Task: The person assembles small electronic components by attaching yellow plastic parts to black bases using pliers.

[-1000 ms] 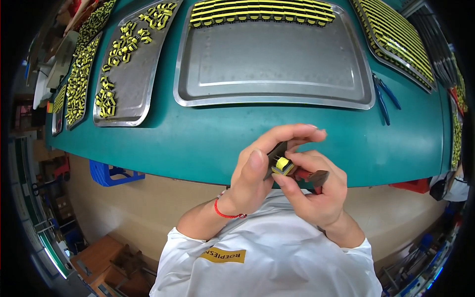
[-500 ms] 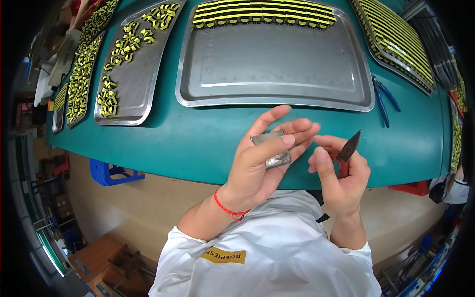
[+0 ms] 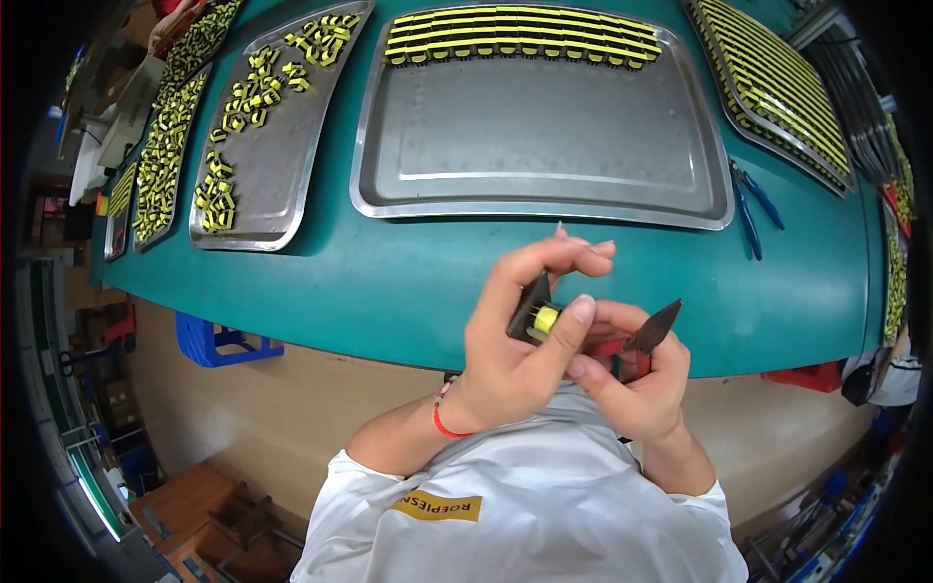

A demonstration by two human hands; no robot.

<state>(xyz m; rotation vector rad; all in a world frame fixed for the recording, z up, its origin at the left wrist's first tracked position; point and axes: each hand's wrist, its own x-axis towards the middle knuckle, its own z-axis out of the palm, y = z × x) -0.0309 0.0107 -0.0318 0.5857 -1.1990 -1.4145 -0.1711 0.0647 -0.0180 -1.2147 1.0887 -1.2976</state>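
Observation:
My left hand (image 3: 510,335) is closed round a small dark metal block (image 3: 528,303), mostly covered by the palm and fingers. At the block sits a yellow-and-black component (image 3: 546,319) with thin pins, my left thumb against it. Close beside, my right hand (image 3: 637,389) grips red-handled pliers (image 3: 657,328), their dark, pointed jaws aiming up and away from the component. The right fingertips reach to the left thumb. Whether they touch the component I cannot tell.
Beyond my hands lies a metal tray (image 3: 544,209) with rows of yellow-and-black components along its far side. A left tray (image 3: 262,209) holds loose ones; a right tray (image 3: 777,87) carries dense rows. Blue-handled pliers (image 3: 753,204) rest on the green table (image 3: 408,282). A blue stool (image 3: 224,345) stands below.
My left hand has turned the metal block, bringing the yellow component into sight. My right hand, with the pliers, has moved left and nearer to me, up to the left thumb.

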